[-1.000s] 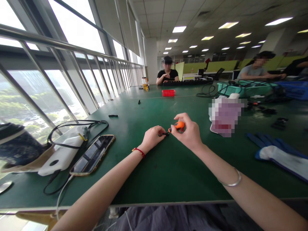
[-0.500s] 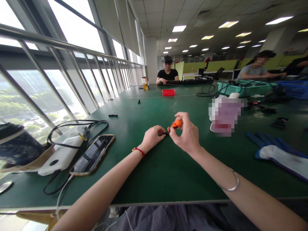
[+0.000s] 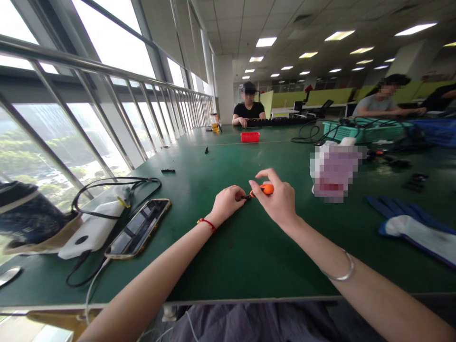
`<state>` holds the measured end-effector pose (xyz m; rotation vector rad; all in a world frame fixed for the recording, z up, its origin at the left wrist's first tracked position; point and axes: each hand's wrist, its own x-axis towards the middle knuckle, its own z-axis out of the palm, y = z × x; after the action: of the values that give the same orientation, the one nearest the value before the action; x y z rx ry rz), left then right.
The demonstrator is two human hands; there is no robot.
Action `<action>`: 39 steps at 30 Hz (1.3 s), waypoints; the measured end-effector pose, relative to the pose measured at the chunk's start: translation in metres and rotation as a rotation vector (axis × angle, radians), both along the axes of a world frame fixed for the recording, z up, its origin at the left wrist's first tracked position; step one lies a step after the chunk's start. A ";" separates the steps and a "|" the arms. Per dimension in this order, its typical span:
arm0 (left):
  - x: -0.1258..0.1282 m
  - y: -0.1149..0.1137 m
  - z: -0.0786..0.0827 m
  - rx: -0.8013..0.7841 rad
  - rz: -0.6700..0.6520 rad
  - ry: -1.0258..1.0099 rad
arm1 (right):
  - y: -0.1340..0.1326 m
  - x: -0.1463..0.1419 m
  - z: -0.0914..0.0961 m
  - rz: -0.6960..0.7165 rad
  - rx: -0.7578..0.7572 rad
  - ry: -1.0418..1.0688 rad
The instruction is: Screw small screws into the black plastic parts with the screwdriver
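Pointing in toward the small black part (image 3: 245,197), the orange-handled screwdriver (image 3: 268,189) sits low over the middle of the green table (image 3: 213,275), close to its near edge. The left hand (image 3: 227,203) pinches the black part between thumb and fingers. From where I stand, I can't quite tell whether the tip touches it. The right hand (image 3: 280,202) is at the orange handle, thumb and forefinger spread apart; I cannot tell whether its hidden fingers grip it. A red bracelet (image 3: 208,222) circles the left wrist, a silver bangle (image 3: 349,273) the right forearm. Off to the left lies a phone (image 3: 138,230) beside a looped black cable (image 3: 153,180); over to the right, a blue-and-white glove (image 3: 416,230). Farther up stands a red tray (image 3: 250,137), and beyond it sits a person in a black shirt (image 3: 251,111).
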<state>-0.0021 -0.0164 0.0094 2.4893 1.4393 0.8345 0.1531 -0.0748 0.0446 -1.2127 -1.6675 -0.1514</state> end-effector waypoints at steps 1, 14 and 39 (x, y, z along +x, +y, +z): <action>0.000 0.000 0.000 0.006 0.002 0.003 | 0.000 0.000 0.000 0.021 -0.003 -0.003; 0.001 -0.001 -0.001 0.035 0.014 0.020 | 0.001 0.000 -0.003 0.018 0.035 -0.053; 0.005 0.001 -0.004 -0.121 0.056 -0.164 | -0.002 0.000 0.001 0.069 -0.044 0.028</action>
<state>0.0030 -0.0154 0.0058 2.2460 1.4626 0.9095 0.1535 -0.0763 0.0459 -1.1834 -1.6931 -0.0550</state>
